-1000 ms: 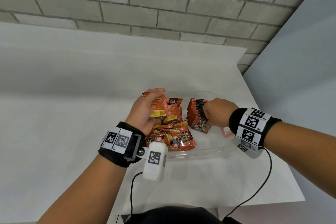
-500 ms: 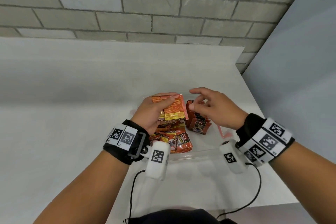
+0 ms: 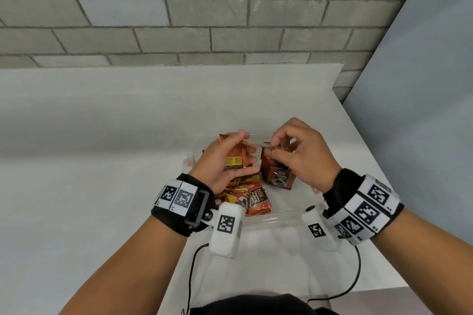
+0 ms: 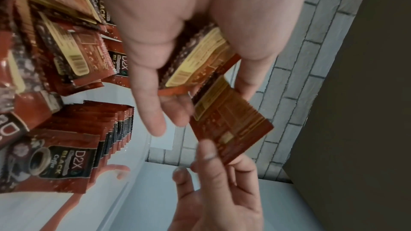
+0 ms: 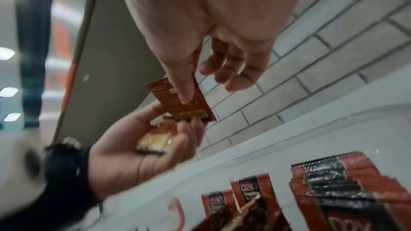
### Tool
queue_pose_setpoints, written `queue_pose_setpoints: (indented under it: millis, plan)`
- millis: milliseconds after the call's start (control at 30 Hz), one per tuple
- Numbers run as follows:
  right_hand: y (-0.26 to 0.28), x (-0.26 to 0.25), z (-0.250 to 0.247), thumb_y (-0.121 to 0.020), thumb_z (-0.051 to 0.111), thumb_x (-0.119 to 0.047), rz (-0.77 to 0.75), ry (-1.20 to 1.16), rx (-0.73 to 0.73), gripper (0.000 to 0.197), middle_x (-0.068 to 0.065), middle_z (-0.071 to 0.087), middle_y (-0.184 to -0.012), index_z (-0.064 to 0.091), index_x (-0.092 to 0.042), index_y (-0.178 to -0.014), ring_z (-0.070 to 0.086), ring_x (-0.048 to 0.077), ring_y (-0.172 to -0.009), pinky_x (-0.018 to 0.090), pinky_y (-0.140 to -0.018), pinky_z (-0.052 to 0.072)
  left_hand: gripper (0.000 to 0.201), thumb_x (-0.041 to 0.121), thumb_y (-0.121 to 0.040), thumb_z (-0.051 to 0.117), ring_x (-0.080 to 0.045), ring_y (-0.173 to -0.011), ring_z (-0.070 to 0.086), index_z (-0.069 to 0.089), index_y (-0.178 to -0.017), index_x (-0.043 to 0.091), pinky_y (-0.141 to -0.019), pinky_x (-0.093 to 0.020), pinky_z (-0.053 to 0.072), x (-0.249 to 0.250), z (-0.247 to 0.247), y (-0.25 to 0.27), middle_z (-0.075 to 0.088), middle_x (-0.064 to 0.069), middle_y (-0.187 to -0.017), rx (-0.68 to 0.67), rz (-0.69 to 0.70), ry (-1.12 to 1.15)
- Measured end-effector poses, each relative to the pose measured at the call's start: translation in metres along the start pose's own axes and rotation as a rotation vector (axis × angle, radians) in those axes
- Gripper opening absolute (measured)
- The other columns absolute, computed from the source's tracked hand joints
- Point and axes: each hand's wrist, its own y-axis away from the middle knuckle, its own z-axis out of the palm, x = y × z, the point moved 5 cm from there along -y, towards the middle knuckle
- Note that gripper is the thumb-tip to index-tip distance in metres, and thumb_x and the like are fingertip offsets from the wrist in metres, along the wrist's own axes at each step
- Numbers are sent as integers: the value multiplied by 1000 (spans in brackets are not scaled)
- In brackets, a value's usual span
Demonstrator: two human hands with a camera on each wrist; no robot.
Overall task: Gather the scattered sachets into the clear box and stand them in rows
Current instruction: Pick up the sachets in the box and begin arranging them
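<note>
Left hand (image 3: 225, 163) curled round a small stack of sachets (image 4: 195, 62) above the clear box (image 3: 258, 220) on the tabletop (image 3: 102, 161); right hand (image 3: 297, 153) pinched one sachet (image 5: 184, 101) by thumb and forefinger, other fingers loosely spread. Could slip from so light a pinch, or knock over the standing row (image 3: 277, 174) at right. Read "D2X", "BLACK Coffee". Loose sachets (image 3: 253, 199) lay near left in the box.

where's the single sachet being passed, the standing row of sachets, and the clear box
single sachet (image 5: 184, 102): right wrist view, its printed back face
standing row of sachets (image 4: 66, 157): left wrist view, front sachet's face
clear box (image 3: 271, 220): head view, near rim
</note>
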Motion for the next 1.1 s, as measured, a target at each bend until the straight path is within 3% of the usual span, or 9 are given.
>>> queue_pose_setpoints:
  millis: [67, 167, 333, 467, 533, 633, 733, 867, 1100]
  plan:
    - [3, 1, 11, -72, 80, -7, 12, 60, -169, 26, -9, 47, -86, 62, -25, -75, 48, -1, -74, 8, -67, 37, 28, 12, -85, 60, -26, -87, 66, 61, -111, 3, -72, -40, 60, 3, -2, 0, 69, -13, -91, 20, 43, 29]
    - [7, 4, 17, -70, 83, -16, 42, 118, -306, 31, -10, 46, -94, 64, -29, -89, 47, -2, -82, 8, -72, 37, 17, 2, -88, 58, -21, -85, 69, 63, -104, 1, -68, -36, 59, 8, -6, -1, 72, -8, -91, 69, 97, 3]
    - [3, 9, 8, -82, 73, -21, 162, 4, -95, 27, -4, 58, -98, 53, -25, -100, 52, 7, -70, 14, -63, 42, 33, 3, -85, 63, -31, -102, 68, 59, -117, 0, -78, -44, 59, 9, -10, -1, 70, -16, -111, 113, 97, 20]
    - [4, 17, 14, -82, 73, -21, 300, -83, -109, 27, -7, 69, -81, 53, -26, -100, 63, 4, -71, 20, -69, 47, 26, -2, -86, 61, -28, -94, 70, 60, -112, 3, -72, -40, 60, 5, -7, 0, 73, -13, -101, 79, 93, 53]
    - [2, 16, 14, -83, 71, -13, 298, -125, -93, 24, -6, 69, -75, 57, -27, -97, 64, 8, -70, 26, -71, 50, 22, -3, -87, 59, -31, -98, 68, 62, -107, 3, -74, -42, 59, 2, -7, 1, 72, -14, -102, 48, 80, 40]
    - [-6, 6, 9, -88, 59, -4, 225, -121, -52, 28, -2, 66, -86, 62, -32, -92, 60, 10, -77, 24, -69, 52, 35, 4, -83, 65, -32, -101, 67, 59, -117, 3, -82, -47, 57, 0, -7, 4, 69, -17, -110, -12, 74, -44]
    - [-13, -1, 9, -92, 50, -3, 185, -105, -79, 33, 0, 65, -101, 66, -31, -91, 62, 11, -88, 18, -70, 51, 36, 8, -76, 71, -25, -87, 69, 62, -111, 11, -78, -42, 59, -3, -5, 5, 70, -10, -97, -53, 63, -123]
    - [-15, 0, 9, -90, 55, -1, 202, -101, -142, 38, 9, 62, -95, 59, -31, -113, 64, 22, -82, 31, -71, 55, 29, -5, -84, 65, -31, -93, 68, 62, -109, 9, -63, -30, 59, -6, -4, 4, 68, -14, -101, -43, 82, -137]
    - [-9, 17, -5, -86, 61, 0, 318, 54, -149, 18, -1, 64, -76, 63, -17, -84, 58, 3, -65, 15, -62, 46, 22, 5, -85, 67, -25, -86, 68, 63, -105, 12, -68, -31, 60, -4, -17, 1, 68, -6, -97, 37, 105, -78]
